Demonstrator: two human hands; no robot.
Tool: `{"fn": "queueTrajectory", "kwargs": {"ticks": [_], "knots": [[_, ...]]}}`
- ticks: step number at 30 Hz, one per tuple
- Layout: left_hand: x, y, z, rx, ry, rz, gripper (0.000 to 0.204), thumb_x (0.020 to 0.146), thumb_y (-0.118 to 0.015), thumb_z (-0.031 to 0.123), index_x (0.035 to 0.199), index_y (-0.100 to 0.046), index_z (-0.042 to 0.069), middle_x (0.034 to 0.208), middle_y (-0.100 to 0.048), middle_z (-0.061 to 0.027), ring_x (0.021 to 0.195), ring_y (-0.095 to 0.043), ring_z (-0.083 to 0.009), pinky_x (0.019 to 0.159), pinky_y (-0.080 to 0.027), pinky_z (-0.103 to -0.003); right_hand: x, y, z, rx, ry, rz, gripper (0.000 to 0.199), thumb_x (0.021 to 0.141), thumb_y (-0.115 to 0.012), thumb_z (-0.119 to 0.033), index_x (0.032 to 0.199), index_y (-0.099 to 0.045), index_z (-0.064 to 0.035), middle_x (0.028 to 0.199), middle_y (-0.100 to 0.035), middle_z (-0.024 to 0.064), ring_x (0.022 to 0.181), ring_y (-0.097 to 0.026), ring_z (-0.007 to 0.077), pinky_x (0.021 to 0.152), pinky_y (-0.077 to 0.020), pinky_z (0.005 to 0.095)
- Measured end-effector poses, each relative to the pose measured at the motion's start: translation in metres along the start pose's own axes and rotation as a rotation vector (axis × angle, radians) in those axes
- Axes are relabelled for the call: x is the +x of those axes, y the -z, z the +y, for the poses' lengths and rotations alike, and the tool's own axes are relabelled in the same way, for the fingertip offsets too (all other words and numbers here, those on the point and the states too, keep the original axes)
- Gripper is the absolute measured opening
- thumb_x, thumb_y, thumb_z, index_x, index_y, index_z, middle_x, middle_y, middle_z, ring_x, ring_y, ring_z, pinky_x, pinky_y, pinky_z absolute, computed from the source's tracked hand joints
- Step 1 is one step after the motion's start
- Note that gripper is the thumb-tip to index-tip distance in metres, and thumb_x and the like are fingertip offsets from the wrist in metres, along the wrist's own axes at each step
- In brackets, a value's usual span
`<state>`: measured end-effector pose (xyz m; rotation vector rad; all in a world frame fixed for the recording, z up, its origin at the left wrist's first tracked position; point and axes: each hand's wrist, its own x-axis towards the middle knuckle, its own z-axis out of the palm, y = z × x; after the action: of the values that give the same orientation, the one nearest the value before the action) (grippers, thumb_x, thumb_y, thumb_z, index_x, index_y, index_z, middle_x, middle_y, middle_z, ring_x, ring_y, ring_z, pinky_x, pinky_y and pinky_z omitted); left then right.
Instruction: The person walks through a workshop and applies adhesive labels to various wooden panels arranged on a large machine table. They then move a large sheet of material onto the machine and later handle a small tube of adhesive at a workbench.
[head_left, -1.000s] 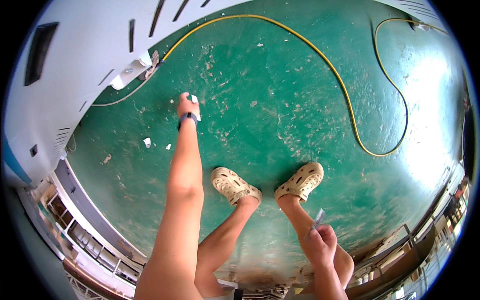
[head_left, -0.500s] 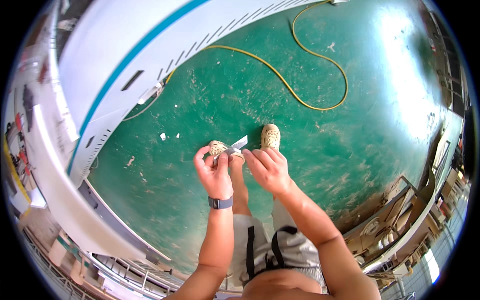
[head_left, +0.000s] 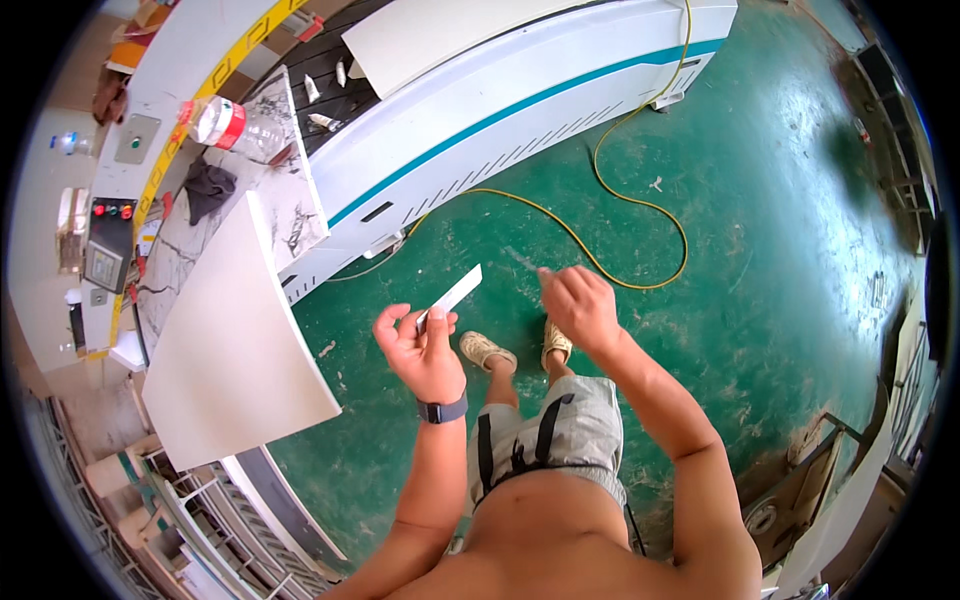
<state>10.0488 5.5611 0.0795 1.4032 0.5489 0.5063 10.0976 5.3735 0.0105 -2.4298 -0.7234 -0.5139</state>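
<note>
My left hand (head_left: 425,355), with a dark band at its wrist, pinches a narrow white strip (head_left: 460,288) between thumb and fingers. The strip points up and to the right and has a slanted far end; faint marks show on its face. To the right, my right hand (head_left: 582,310) is closed, knuckles up. A thin, see-through strip (head_left: 521,258) sticks out from its fingertips toward the upper left, blurred and faint. The two hands are apart, held in front of me above the green floor.
A long white machine (head_left: 520,120) with a blue stripe stands ahead. A pale board (head_left: 235,350) juts out at left, beside a marbled top holding a plastic bottle (head_left: 235,125) and a dark cloth (head_left: 208,188). A yellow hose (head_left: 560,222) winds over the floor. Boards lean at lower right.
My view has swung up and left, bringing the bench and board into sight. My hands have moved apart, and the white strip now shows more fully in my left hand.
</note>
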Motion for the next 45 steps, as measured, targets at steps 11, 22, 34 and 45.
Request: {"fn": "queueTrajectory", "kwargs": {"ticks": [11, 22, 34, 45], "knots": [[-0.042, -0.012, 0.073, -0.068, -0.164, -0.067, 0.032, 0.086, -0.060, -0.002, 0.109, -0.038, 0.006, 0.078, -0.061, -0.0085, 0.064, -0.059, -0.0162, 0.060, -0.048, -0.027, 0.042, 0.078, -0.081, 0.050, 0.242, 0.162, 0.019, 0.069, -0.064, -0.004, 0.088, -0.063, -0.0021, 0.071, -0.046, 0.0033, 0.064, -0.050, 0.0168, 0.054, -0.0445, 0.0306], [-0.054, -0.003, 0.098, -0.266, -0.061, -0.009, 0.034, 0.087, -0.062, 0.001, 0.114, -0.042, 0.005, 0.082, -0.060, -0.0079, 0.069, -0.061, -0.0178, 0.066, -0.049, -0.030, 0.027, 0.075, -0.089, 0.884, -0.414, 0.019, 0.019, 0.084, -0.060, 0.000, 0.102, -0.065, -0.0049, 0.082, -0.058, 0.0053, 0.073, -0.056, 0.0142, 0.061, -0.0450, 0.0267], [-0.069, 0.012, 0.066, -0.164, -0.074, -0.096, 0.026, 0.095, -0.053, 0.021, 0.113, -0.048, 0.003, 0.100, -0.058, -0.0075, 0.091, -0.052, -0.0135, 0.079, -0.041, -0.029, 0.046, 0.078, -0.133, 1.871, -0.776, 0.047, 0.011, 0.093, -0.059, -0.013, 0.094, -0.063, -0.0032, 0.084, -0.061, 0.0026, 0.080, -0.052, 0.0106, 0.072, -0.0411, 0.0264], [-0.029, 0.032, 0.089, -0.425, 0.391, -0.577, 0.038, 0.092, -0.057, 0.032, 0.112, -0.060, -0.001, 0.103, -0.063, -0.0072, 0.093, -0.058, -0.0173, 0.078, -0.045, -0.032, 0.046, 0.090, -0.129, 1.687, -0.635, -0.301, 0.016, 0.092, -0.062, -0.014, 0.101, -0.063, -0.0020, 0.091, -0.061, 0.0001, 0.083, -0.052, 0.0093, 0.074, -0.0428, 0.0269]]}}
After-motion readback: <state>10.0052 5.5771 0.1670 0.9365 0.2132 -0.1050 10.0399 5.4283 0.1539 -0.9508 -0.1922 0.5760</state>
